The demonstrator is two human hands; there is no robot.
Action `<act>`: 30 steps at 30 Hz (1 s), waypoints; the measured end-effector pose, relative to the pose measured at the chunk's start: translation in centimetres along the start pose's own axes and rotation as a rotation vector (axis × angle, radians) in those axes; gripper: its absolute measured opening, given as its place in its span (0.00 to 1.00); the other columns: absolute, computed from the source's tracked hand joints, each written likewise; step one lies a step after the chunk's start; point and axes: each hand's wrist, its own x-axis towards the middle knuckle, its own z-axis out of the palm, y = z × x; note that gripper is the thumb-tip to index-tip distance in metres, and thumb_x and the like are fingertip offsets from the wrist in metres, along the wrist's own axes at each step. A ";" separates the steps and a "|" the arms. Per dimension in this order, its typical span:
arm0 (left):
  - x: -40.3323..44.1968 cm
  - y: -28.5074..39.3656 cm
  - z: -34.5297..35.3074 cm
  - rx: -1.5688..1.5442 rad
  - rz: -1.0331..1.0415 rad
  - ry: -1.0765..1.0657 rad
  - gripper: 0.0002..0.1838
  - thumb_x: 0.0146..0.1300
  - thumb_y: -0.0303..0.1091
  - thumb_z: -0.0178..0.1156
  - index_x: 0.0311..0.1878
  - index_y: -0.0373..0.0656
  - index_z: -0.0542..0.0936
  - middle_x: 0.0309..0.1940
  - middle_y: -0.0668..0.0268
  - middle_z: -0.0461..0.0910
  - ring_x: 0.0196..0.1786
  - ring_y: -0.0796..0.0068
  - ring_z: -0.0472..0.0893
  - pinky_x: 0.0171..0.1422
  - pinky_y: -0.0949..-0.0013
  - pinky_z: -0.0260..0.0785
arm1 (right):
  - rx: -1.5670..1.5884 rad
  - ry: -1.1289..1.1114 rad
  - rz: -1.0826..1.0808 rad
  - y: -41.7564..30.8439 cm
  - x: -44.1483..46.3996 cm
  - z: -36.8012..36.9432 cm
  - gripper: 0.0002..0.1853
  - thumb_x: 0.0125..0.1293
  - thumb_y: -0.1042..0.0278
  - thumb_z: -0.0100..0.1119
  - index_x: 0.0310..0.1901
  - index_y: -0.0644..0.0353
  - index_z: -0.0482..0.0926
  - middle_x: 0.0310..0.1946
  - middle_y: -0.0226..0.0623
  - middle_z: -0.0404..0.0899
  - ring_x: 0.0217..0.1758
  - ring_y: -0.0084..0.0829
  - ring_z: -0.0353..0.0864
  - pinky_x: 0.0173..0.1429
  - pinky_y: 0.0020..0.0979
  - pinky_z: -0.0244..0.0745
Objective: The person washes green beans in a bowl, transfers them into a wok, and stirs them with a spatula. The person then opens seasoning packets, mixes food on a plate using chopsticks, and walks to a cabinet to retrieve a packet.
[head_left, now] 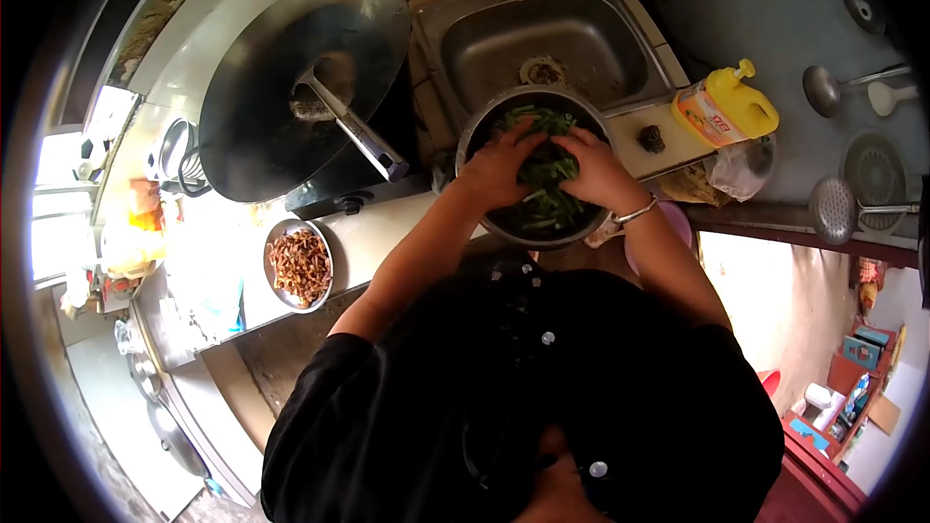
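A round metal basin (pixel 472 136) stands at the sink's near edge, with cut green vegetables (pixel 550 174) inside; their exact kind is hard to make out. My left hand (pixel 502 167) reaches in from the left, its fingers curved over the greens. From the right comes my right hand (pixel 593 172), a bracelet on its wrist, cupped against the same pile. Between the two hands the greens are gathered, and some fingertips are hidden among the pieces.
Left of the basin, a large wok (pixel 262 87) sits on a stove with a long-handled spatula (pixel 354 126) in it. A plate of browned shredded food (pixel 300 266) lies on the counter. The sink (pixel 455 48) is behind; a yellow pump bottle (pixel 727 108) stands to the right. Ladles (pixel 821 90) hang far right.
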 end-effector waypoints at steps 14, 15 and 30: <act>-3.8 -1.5 0.2 0.096 0.468 0.493 0.22 0.52 0.32 0.61 0.53 0.41 0.73 0.51 0.58 0.73 0.58 0.56 0.69 0.60 0.58 0.62 | 0.550 0.039 -0.350 -16.0 3.6 -3.7 0.21 0.59 0.61 0.60 0.53 0.55 0.72 0.38 0.39 0.80 0.38 0.34 0.80 0.40 0.29 0.74; -4.8 -1.3 -0.1 0.168 0.467 0.509 0.24 0.51 0.30 0.62 0.54 0.41 0.72 0.53 0.59 0.72 0.59 0.56 0.68 0.60 0.57 0.62 | 0.413 -0.009 -0.440 -17.8 3.8 -3.5 0.23 0.59 0.60 0.60 0.56 0.53 0.70 0.36 0.39 0.80 0.36 0.35 0.80 0.38 0.30 0.74; -16.7 -5.4 -3.0 0.138 -0.014 0.278 0.08 0.54 0.41 0.60 0.30 0.48 0.83 0.25 0.63 0.79 0.29 0.60 0.78 0.35 0.61 0.71 | 0.644 0.248 -0.304 -19.7 7.1 -1.7 0.08 0.64 0.70 0.52 0.41 0.56 0.81 0.22 0.29 0.76 0.20 0.14 0.70 0.24 0.20 0.66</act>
